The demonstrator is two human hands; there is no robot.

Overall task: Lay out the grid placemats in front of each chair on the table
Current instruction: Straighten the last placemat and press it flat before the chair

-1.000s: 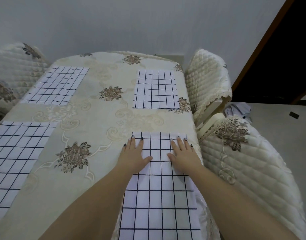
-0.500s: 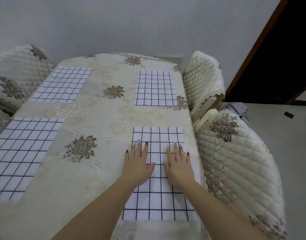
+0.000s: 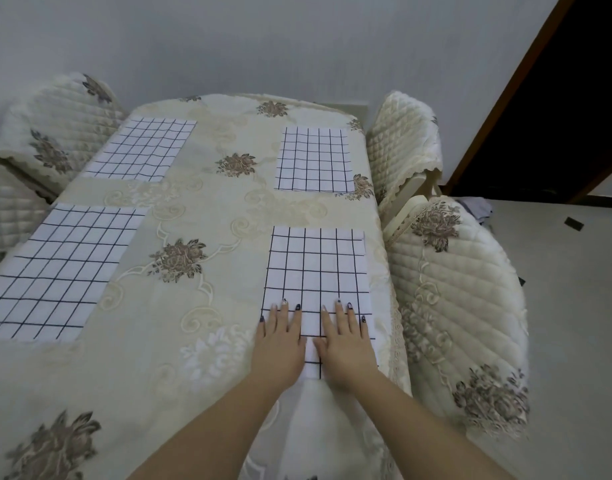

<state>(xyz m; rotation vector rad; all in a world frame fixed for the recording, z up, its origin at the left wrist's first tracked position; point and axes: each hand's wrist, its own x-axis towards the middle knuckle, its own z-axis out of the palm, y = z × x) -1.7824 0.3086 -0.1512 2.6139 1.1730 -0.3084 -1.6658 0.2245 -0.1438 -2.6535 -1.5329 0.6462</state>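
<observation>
- Table (image 3: 200,341) fills most of the view, covered w/ a cream tablecloth (image 3: 228,209), embossed scrolls and brown flower prints across it.
- Four white placemats w/ dark grid lines lie flat on the cloth, two per long side.
- Near-right placemat (image 3: 315,268): sits close to the table's right edge, just beside the near-right chair (image 3: 453,306).
- Left hand (image 3: 278,344): flat, palm down, fingers spread, on the near-left corner of that mat; outer fingers overlap onto the cloth.
- Right hand (image 3: 346,341): also flat and open, fingers together-ish, pressing the mat's near-right part. Neither hand grips anything. Dark polish on the nails.
- Hands lie side by side, a narrow strip of mat showing betw. them.
- Far-right placemat (image 3: 313,161): in front of the far-right chair (image 3: 405,140), well apart from the near one.
- Far-left placemat (image 3: 142,148): next to the far-left chair (image 3: 51,129).
- Near-left placemat (image 3: 55,271): at the left edge, partly cut off by the frame; a chair back (image 3: 6,213) shows beside it.
- Chairs all wear quilted cream covers w/ brown flower motifs and lace trim.
- Room: plain pale wall (image 3: 263,39) behind the table; dark doorway w/ brown frame (image 3: 557,98) top right; light floor (image 3: 574,306) on the right, a small dark item on it, can't tell what.
</observation>
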